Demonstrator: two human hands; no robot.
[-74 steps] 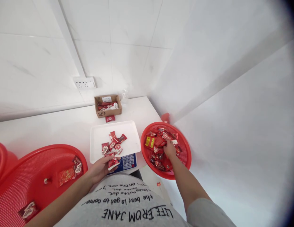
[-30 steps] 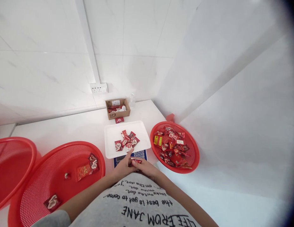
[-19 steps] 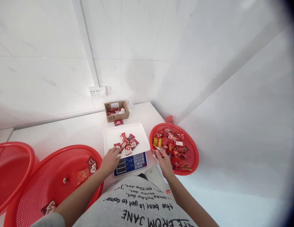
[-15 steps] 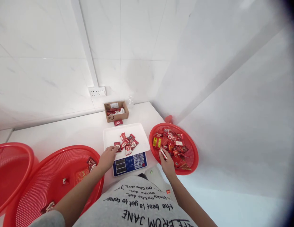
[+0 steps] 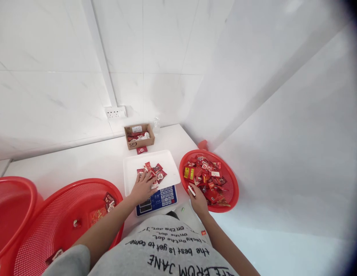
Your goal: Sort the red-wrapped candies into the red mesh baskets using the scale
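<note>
My left hand (image 5: 143, 188) lies over a small pile of red snack packets (image 5: 160, 175) on the white tray (image 5: 169, 159) of a digital scale (image 5: 157, 200). Its fingers are spread and touch the packets, covering some of them. Near the left rim of a round red basket (image 5: 234, 180), my right hand (image 5: 199, 200) is closed on a small white packet (image 5: 191, 190) with a dark edge; its kind is not clear. Many mixed red packets (image 5: 208, 178) fill that basket, with a yellow-labelled one (image 5: 189, 173) among them.
A small cardboard box (image 5: 139, 142) with packets stands by the wall, one red packet (image 5: 142, 150) in front of it. To the left are a large red basket (image 5: 66, 191) holding a few packets and another red basket (image 5: 15, 182). A wall socket (image 5: 115, 112) is above.
My left hand has slid right and its fingers have spread over the packets on the tray. My right hand still holds the white packet beside the basket, hardly moved.
</note>
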